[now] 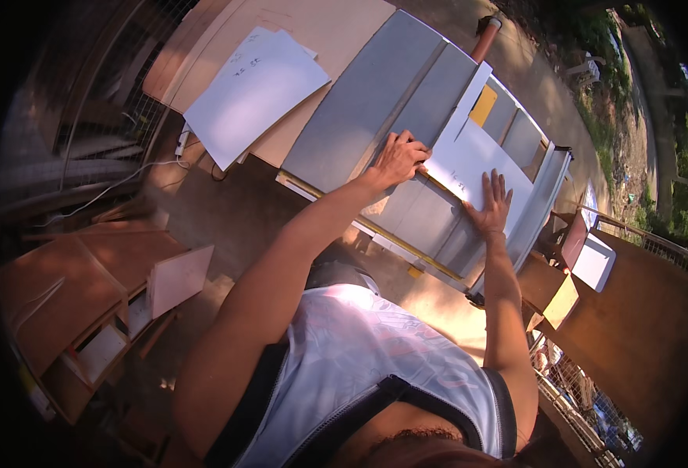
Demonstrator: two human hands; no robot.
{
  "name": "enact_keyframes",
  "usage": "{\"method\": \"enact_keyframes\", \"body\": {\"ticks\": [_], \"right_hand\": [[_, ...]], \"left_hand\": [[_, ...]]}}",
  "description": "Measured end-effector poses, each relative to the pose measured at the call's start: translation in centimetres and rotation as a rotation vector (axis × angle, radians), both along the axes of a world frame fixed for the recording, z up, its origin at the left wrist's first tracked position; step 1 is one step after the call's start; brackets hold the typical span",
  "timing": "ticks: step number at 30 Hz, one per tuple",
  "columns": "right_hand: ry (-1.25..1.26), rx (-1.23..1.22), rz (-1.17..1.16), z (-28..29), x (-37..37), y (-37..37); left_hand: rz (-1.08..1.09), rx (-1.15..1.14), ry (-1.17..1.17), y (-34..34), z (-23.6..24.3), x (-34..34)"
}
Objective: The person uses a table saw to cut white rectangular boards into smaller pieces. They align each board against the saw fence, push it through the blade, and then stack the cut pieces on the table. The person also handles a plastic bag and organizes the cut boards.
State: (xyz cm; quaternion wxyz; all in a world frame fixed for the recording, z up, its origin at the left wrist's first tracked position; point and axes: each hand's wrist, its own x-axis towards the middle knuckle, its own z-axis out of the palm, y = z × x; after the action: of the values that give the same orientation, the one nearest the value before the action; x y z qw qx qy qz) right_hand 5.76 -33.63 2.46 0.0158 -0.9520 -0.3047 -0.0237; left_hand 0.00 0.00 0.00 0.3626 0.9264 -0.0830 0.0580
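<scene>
A white flat board (480,160) with small handwritten marks lies on the grey metal top of what looks like a table saw (344,117). My left hand (399,159) is closed, its fingers curled at the board's left corner. My right hand (491,205) lies flat on the board's near right part, fingers spread. A long pale metal bar (466,101) runs across the top beside the board's far left side. Past it, a yellow piece (483,104) sits near the board's far edge. What lies under my left fingers is hidden.
Marked white sheets (254,93) rest on a wooden table at the far left. A grey rail (543,199) borders the machine's right side. Wooden cabinets (86,288) stand at the lower left, a brown panel (633,304) at the right. A white cable (118,183) trails at the left.
</scene>
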Motion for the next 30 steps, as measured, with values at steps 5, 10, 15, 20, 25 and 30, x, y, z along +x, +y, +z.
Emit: {"method": "enact_keyframes", "body": {"ticks": [5,10,15,20,25,30], "right_hand": [[0.006,0.028,0.004,-0.7,1.0,0.4],[0.002,0.026,-0.007,-0.1,2.5,0.4],[0.000,-0.003,-0.030,-0.6,3.2,0.3],[0.001,-0.022,-0.036,-0.8,3.8,-0.2],[-0.003,-0.030,-0.045,-0.9,4.4,0.0],[-0.006,-0.043,-0.047,-1.0,4.9,-0.1]], "left_hand": [[0.011,0.023,0.008,0.5,-0.6,1.0],[0.007,0.004,-0.003,0.3,-0.6,2.8],[-0.026,0.008,0.001,0.7,-0.2,3.6],[-0.019,0.031,0.016,0.3,0.1,4.1],[0.013,0.003,-0.020,0.1,-0.6,4.5],[0.004,-0.001,0.004,0.2,-0.1,5.0]]}}
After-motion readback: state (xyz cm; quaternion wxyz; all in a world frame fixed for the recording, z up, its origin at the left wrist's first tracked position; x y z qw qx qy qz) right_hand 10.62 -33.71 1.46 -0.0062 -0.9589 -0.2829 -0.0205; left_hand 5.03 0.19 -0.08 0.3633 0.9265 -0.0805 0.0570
